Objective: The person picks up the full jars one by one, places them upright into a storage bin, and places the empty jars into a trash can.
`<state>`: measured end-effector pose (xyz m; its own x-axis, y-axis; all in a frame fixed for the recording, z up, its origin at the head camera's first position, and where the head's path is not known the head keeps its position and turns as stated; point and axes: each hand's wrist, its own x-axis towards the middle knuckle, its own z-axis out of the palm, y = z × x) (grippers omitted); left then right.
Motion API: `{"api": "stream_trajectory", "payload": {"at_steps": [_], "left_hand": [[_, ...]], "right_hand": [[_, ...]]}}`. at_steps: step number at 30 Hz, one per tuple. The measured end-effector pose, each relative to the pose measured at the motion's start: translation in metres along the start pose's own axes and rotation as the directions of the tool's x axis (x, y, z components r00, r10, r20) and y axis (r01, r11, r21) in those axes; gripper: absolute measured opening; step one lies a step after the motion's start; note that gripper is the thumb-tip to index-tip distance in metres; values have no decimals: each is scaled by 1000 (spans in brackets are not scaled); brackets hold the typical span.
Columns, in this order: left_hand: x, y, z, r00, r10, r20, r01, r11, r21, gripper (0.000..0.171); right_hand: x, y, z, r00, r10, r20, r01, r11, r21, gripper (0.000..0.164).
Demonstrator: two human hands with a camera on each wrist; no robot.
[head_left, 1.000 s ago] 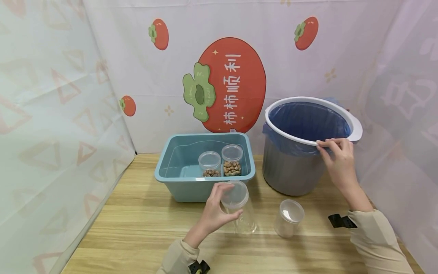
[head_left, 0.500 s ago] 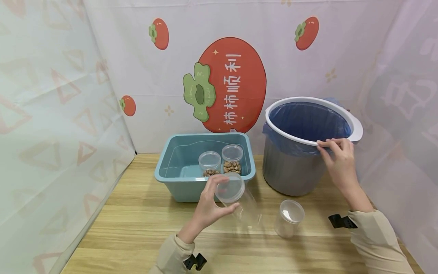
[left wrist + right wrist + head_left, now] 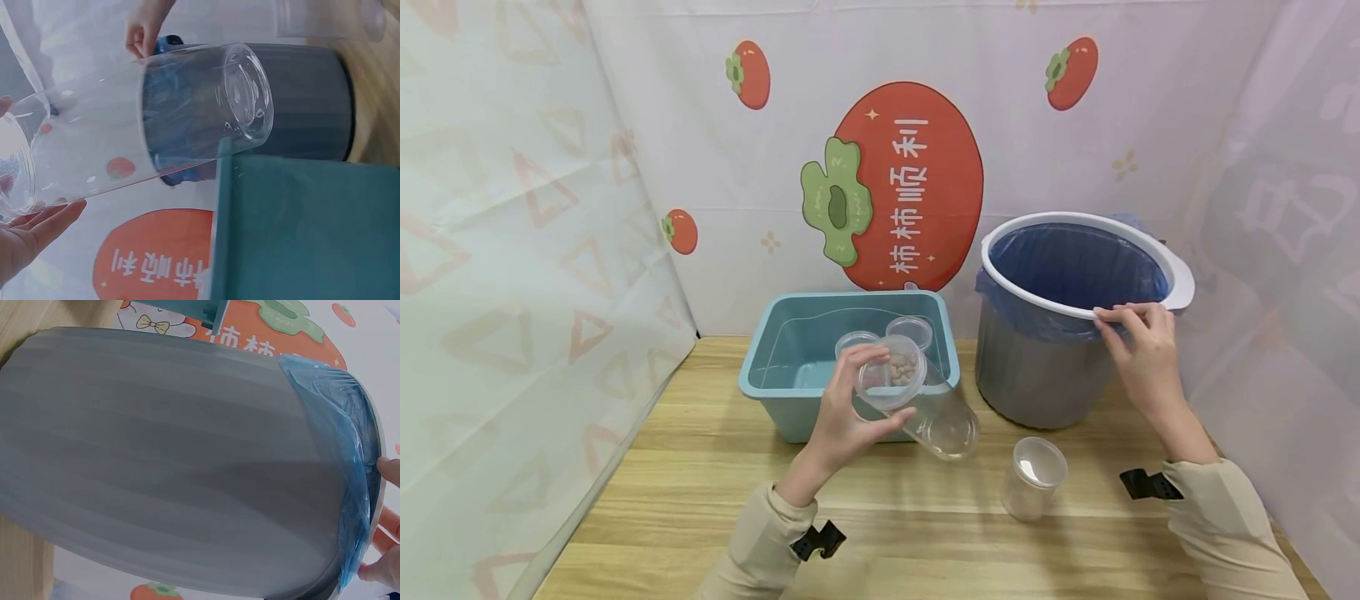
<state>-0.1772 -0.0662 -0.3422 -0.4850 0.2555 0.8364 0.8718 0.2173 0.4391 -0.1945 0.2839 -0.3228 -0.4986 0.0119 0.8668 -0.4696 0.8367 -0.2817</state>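
Observation:
My left hand [image 3: 838, 421] grips a tall clear plastic jar [image 3: 943, 421] near its lidded end, thumb on one side and fingers on the other. The jar is lifted and tilted, its base toward the right, overlapping the front of the blue-green basin [image 3: 805, 417] in the head view. In the left wrist view the see-through jar [image 3: 150, 119] spans the space above the basin [image 3: 306, 225]. With thumb and fingers my right hand [image 3: 1142, 358] pinches the white rim of the grey trash can [image 3: 1037, 383], over its blue bag liner [image 3: 356, 462].
Two lidded jars stand inside the basin at its right: the right jar [image 3: 910, 331] and the left jar [image 3: 853, 339], partly hidden by my left hand. A short clear lidded jar [image 3: 1033, 483] stands on the wooden table [image 3: 700, 500] before the trash can.
My left hand has raised the tall jar and moved it up and left toward the basin, tilting it from nearly upright. The right hand stays at the trash can rim.

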Motion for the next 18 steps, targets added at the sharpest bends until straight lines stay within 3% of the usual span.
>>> {"api": "stream_trajectory", "payload": {"at_steps": [11,18], "left_hand": [[43,14,-10,995,70,-73,-72,997,-32,64],[63,16,-9,995,51,-81,-62,987,-149,65]], "right_hand": [[0,0,0,1000,3,0,-3,1000,1,20],[0,0,-1,1000,-2,-3,2,1000,1,20]]}}
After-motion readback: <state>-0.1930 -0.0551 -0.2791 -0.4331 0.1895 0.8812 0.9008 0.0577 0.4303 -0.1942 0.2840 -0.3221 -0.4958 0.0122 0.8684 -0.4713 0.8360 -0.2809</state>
